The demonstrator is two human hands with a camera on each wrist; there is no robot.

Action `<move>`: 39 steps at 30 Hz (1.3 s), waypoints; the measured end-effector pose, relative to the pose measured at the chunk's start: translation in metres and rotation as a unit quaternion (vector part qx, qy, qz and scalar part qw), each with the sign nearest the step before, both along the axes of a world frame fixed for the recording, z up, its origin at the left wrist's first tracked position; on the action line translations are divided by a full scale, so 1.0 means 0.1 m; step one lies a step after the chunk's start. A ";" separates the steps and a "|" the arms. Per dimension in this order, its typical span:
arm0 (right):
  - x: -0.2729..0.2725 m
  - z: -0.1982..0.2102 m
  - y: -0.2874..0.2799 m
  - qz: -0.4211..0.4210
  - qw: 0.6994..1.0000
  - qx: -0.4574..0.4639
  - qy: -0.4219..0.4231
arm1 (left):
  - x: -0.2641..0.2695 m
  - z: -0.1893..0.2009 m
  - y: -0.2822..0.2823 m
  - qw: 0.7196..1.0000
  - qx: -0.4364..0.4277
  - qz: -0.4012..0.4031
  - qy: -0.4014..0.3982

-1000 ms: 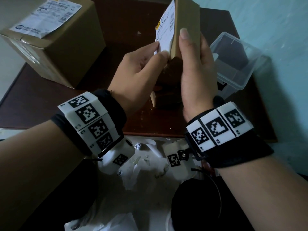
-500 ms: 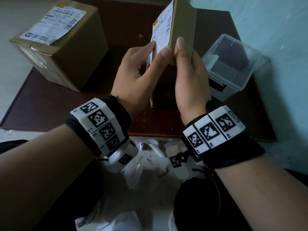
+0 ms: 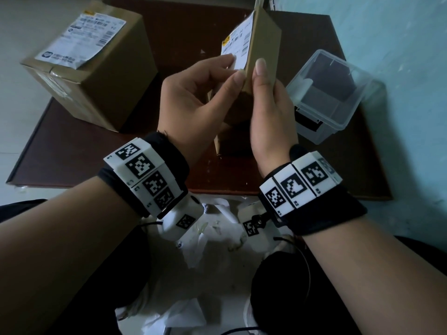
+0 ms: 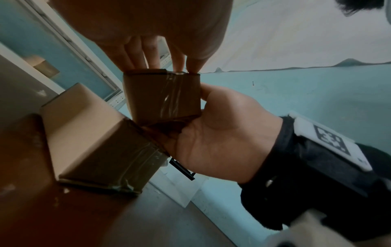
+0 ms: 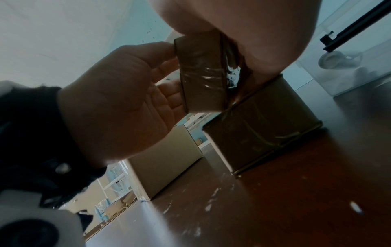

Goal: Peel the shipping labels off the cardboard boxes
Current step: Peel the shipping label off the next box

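My right hand (image 3: 266, 105) holds a small cardboard box (image 3: 266, 39) upright above the table, thumb on its near edge and the other fingers hidden behind it. A white shipping label (image 3: 238, 44) covers the box's left face. My left hand (image 3: 234, 68) pinches the label's lower corner between thumb and forefinger. In the left wrist view the left fingertips (image 4: 190, 65) touch the top of the taped small box (image 4: 160, 97). From the right wrist, that box (image 5: 201, 75) sits between both hands.
A large cardboard box (image 3: 108, 76) with its own label (image 3: 82, 39) stands at the back left of the dark brown table (image 3: 72, 165). Another box (image 3: 232, 141) sits under my hands. A clear plastic container (image 3: 338, 97) stands on the right. White scraps (image 3: 212, 238) lie near my lap.
My left thumb and forefinger have closed on the label's lower corner, which now stands slightly off the box. The right hand keeps the same grip on the box.
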State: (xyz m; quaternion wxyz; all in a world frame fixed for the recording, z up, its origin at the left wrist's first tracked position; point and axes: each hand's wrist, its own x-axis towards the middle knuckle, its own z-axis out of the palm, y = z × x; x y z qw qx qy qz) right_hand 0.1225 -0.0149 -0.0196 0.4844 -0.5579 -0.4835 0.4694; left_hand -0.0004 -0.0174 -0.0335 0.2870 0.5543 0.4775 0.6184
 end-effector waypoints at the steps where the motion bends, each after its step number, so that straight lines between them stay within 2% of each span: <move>1: -0.01 0.00 0.00 -0.001 1.000 -0.001 0.001 | 0.00 0.00 0.00 1.000 -0.005 0.003 -0.014; 6: -0.04 -0.02 -0.01 -0.019 1.000 0.005 -0.002 | 0.02 0.01 0.01 0.998 -0.028 -0.003 -0.047; 18: 0.01 -0.04 0.02 -0.012 1.000 -0.021 -0.010 | 0.01 0.07 0.03 0.998 -0.048 -0.023 -0.046; 25: 0.02 -0.11 0.06 0.008 1.000 0.002 -0.004 | 0.02 0.03 0.04 1.000 -0.007 -0.010 -0.019; 30: 0.06 -0.04 0.03 0.036 0.999 -0.001 -0.016 | 0.00 0.07 0.06 1.000 -0.010 -0.011 0.005; 39: 0.03 0.01 -0.01 0.032 0.999 0.000 -0.032 | 0.00 0.09 0.06 0.999 0.005 0.020 0.045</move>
